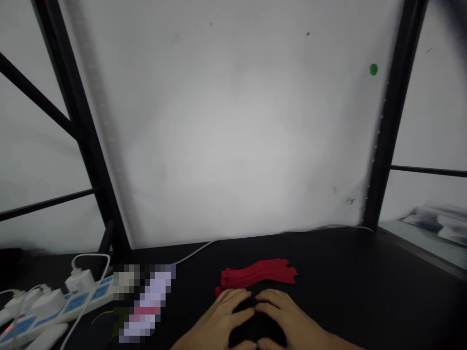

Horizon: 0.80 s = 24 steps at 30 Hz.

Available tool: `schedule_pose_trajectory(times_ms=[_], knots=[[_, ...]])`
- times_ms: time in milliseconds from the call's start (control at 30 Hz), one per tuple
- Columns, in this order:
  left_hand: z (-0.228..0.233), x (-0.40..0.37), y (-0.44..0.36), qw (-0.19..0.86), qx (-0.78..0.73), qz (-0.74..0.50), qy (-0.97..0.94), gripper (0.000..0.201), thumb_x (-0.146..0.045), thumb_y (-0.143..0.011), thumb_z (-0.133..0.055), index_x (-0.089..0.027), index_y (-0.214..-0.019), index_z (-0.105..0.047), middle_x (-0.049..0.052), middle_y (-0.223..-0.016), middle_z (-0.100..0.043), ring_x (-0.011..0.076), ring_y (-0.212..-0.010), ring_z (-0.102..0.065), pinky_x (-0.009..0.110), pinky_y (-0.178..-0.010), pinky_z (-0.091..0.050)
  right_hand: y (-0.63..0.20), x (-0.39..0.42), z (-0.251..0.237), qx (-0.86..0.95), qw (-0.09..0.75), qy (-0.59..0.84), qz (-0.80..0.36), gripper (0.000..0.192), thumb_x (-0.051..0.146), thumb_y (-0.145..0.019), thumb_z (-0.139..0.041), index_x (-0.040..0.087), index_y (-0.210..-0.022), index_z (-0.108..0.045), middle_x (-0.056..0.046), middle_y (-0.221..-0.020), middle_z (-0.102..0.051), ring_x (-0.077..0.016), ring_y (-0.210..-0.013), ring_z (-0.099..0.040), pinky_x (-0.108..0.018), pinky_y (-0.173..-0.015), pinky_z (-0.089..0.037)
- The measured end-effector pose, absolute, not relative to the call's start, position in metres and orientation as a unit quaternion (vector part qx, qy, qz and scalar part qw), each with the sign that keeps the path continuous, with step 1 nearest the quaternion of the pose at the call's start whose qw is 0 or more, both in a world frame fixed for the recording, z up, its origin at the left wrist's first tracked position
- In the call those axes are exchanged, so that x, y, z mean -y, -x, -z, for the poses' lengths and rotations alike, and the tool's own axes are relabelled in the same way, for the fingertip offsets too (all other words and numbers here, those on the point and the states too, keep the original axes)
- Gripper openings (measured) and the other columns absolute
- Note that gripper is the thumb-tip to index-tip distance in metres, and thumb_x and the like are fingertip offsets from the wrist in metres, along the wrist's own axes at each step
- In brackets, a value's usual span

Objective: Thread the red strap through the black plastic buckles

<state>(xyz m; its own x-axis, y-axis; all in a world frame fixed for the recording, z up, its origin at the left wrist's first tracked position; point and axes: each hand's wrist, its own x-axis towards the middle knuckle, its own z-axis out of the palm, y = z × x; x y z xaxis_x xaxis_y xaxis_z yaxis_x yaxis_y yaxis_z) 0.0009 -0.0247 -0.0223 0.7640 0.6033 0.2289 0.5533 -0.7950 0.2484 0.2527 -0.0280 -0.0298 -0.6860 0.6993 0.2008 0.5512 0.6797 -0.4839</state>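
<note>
Bare left hand point(221, 316), bare right hand point(292, 316)

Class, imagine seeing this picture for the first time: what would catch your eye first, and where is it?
Probably the bright red strips, lying on the black tabletop just beyond the person's hands. Next come the left hand and right hand, curved towards each other at the bottom edge. A green spot also stands out, high on the pale backdrop towards the right.
</note>
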Motion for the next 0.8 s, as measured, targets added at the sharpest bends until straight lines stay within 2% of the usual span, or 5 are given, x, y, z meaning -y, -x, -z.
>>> schedule_pose_trajectory(times_ms=[133,233,400,567,800], knots=[[0.013,0.028,-0.003,0.073,-0.305,-0.170,-0.934,0.040,-0.036,-0.086,-0.068,-0.031,-0.125,-0.064,0.007,-0.136,-0.059,0.0284,-0.125,-0.054,0.043,-0.105,-0.046,-0.251,0.030,0.035,0.891,0.205,0.353,-0.200,0.044,0.033,-0.084,-0.061,0.014,-0.123,-0.064,-0.019,-0.134,-0.057,-0.0321,-0.124,-0.052,-0.047,-0.107,-0.042],[0.007,0.028,-0.004,0.064,-0.303,-0.213,-0.927,0.034,-0.028,-0.086,-0.067,-0.030,-0.120,-0.067,0.005,-0.127,-0.066,0.0257,-0.119,-0.059,0.041,-0.103,-0.048,-0.252,0.031,0.029,0.882,0.221,0.361,-0.206,0.040,0.035,-0.086,-0.060,0.017,-0.121,-0.065,-0.016,-0.133,-0.058,-0.0315,-0.126,-0.050,-0.050,-0.111,-0.035],[0.017,0.001,-0.001,0.041,-0.423,-0.323,-0.846,0.030,-0.027,-0.091,-0.057,-0.024,-0.119,-0.067,0.010,-0.127,-0.065,0.0259,-0.119,-0.058,0.045,-0.104,-0.047,-0.265,-0.003,-0.002,0.854,0.290,0.401,-0.160,0.036,0.039,-0.087,-0.060,0.020,-0.117,-0.066,-0.012,-0.131,-0.059,-0.0275,-0.123,-0.052,-0.044,-0.108,-0.037],[0.026,-0.034,0.010,0.094,-0.513,-0.286,-0.804,0.031,-0.030,-0.086,-0.062,-0.021,-0.114,-0.071,0.010,-0.123,-0.068,0.0275,-0.115,-0.061,0.046,-0.104,-0.046,-0.284,-0.057,-0.010,0.890,0.200,0.376,-0.164,0.057,0.047,-0.080,-0.068,0.024,-0.131,-0.059,-0.011,-0.135,-0.057,-0.0295,-0.123,-0.052,-0.045,-0.108,-0.034],[0.017,-0.040,0.029,0.147,-0.475,-0.270,-0.825,0.024,-0.029,-0.089,-0.057,-0.027,-0.105,-0.076,0.003,-0.116,-0.072,0.0222,-0.108,-0.066,0.036,-0.099,-0.049,-0.275,-0.059,0.005,0.904,0.168,0.360,-0.159,0.036,0.044,-0.086,-0.065,0.029,-0.118,-0.067,-0.007,-0.121,-0.065,-0.0263,-0.111,-0.058,-0.044,-0.101,-0.034]])
